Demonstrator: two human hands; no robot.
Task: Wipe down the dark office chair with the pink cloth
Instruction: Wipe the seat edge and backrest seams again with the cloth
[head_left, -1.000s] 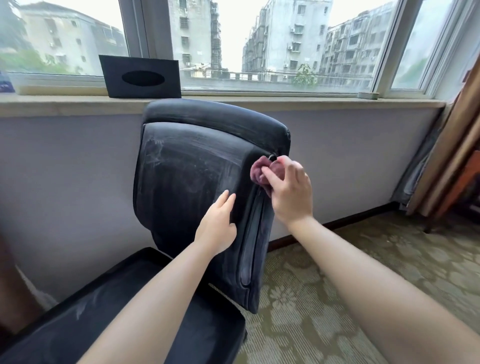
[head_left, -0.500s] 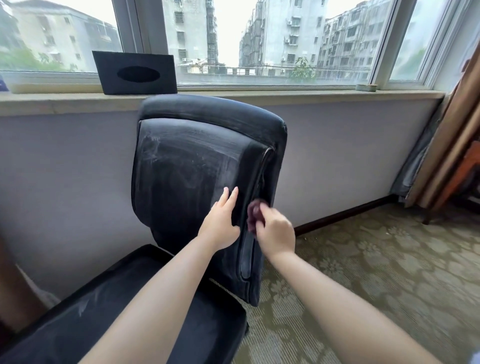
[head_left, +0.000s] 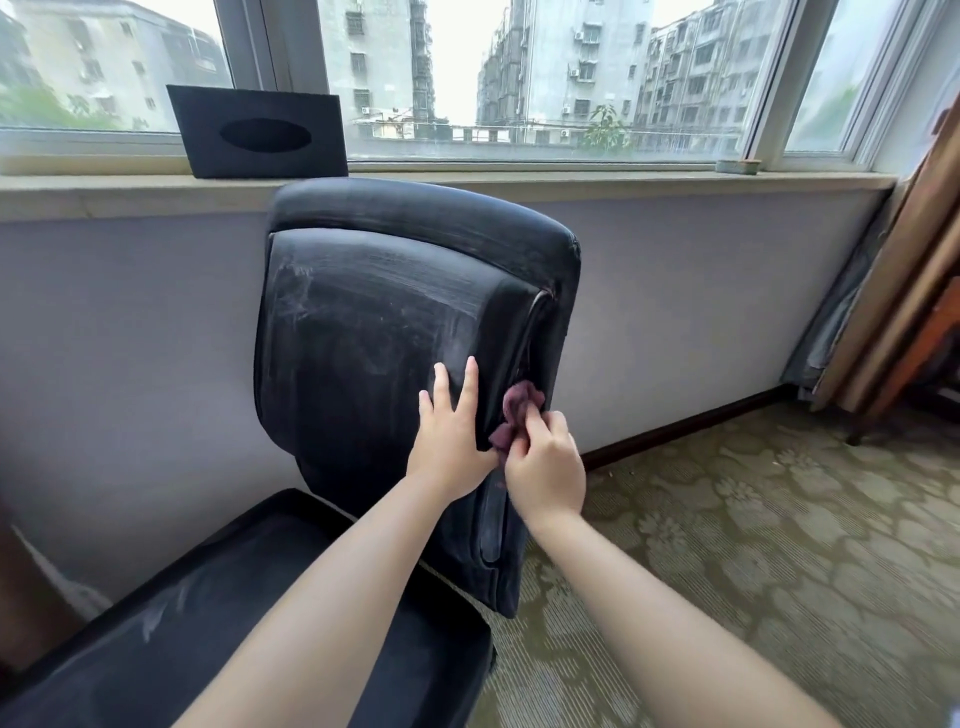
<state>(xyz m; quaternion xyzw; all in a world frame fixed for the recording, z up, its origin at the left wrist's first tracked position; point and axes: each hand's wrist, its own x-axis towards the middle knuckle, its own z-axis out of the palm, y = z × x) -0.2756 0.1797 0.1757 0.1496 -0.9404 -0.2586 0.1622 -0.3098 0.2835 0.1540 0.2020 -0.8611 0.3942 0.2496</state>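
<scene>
pink cloth (head_left: 519, 410) pinched in right hand (head_left: 545, 467), against chair (head_left: 374, 322)

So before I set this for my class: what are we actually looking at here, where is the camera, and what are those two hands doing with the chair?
There is no machine here: a person wears a wide-angle camera on the head, so the picture looks forward and down along their own arms. In front stands a dark office chair, its backrest dusty and streaked, below a window sill that carries a black tissue box. The left hand lies flat on the backrest with straight fingers, steadying it. The right hand grips a bunched pink cloth and presses it against the backrest's right edge. Patterned carpet covers the floor.
</scene>
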